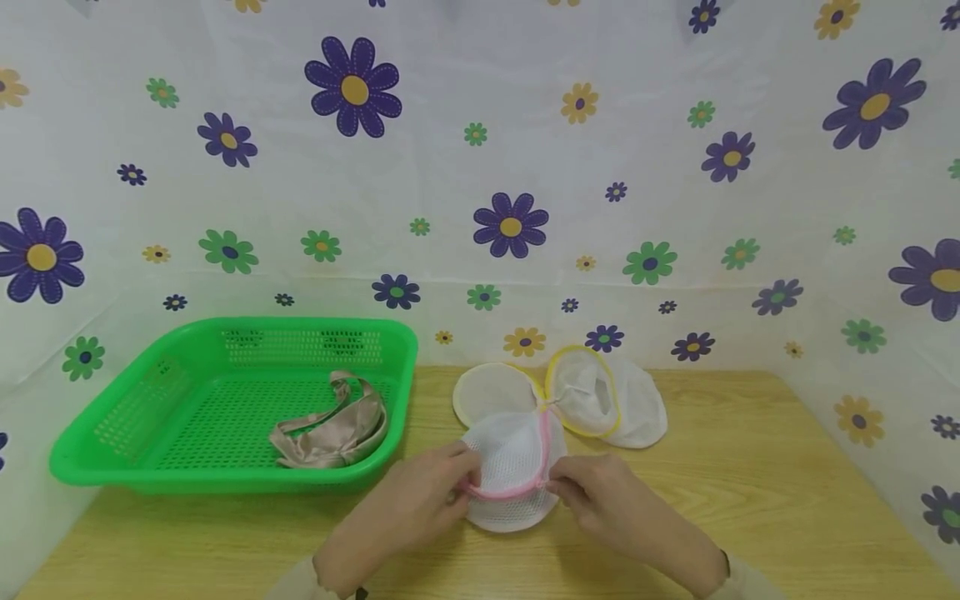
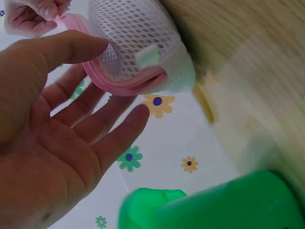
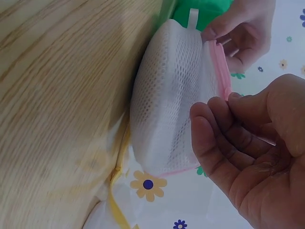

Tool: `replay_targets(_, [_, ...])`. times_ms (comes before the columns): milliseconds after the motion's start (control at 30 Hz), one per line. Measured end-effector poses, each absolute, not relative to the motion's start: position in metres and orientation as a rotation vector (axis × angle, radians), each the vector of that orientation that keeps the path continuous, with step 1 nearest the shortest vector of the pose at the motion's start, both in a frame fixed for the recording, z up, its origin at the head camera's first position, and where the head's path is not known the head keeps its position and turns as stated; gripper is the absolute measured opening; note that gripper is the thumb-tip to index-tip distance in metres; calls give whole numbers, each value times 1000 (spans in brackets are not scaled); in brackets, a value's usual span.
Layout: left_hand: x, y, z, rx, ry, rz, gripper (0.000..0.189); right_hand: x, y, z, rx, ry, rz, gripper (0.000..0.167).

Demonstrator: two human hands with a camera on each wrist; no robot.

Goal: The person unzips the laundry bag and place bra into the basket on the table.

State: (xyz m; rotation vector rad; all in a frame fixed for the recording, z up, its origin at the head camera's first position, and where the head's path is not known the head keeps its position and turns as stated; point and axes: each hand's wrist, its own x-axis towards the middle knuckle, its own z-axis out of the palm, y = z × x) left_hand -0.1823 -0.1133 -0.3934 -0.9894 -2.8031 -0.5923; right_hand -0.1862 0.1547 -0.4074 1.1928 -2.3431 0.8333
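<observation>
A white mesh laundry bag (image 1: 510, 454) with a pink zip (image 1: 506, 493) stands in the middle of the table, between both hands. On its left side, my left hand (image 1: 423, 492) pinches the pink zip edge between thumb and fingers; the left wrist view shows the thumb (image 2: 88, 46) on the mesh side. My right hand (image 1: 618, 504) pinches the zip at the right with thumb and index finger, apparently at the slider, which the fingertips hide. In the right wrist view, the bag (image 3: 167, 95) is rounded and puffed out. Its contents cannot be seen.
A green plastic basket (image 1: 247, 477) stands at the left, with a beige satin bra (image 1: 341, 433) inside. Behind the pink-zipped bag lie white bags with yellow trim (image 1: 581, 392). A flower-printed sheet (image 1: 420, 183) hangs behind the wooden table (image 1: 735, 483).
</observation>
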Motion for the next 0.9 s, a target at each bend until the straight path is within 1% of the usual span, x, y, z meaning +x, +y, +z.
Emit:
replay_targets(133, [-178,-105,-391,-1019,-2760,-565,21,-184,152,-406,1208,-2325,843,15])
replay_targets(300, [-176,-90,-396,-1071,-2592,-503,23,-182,149,-407,1219,-2392,913,10])
replay_targets(633, [-177,-79,-406,-959,-2465,-340,23,-181,144,-410,1219,-2440,903,8])
replay_targets(900, [-177,-79,-411,-947,-2440,-296,25,-180,143,-410,1250,-2384,884,10])
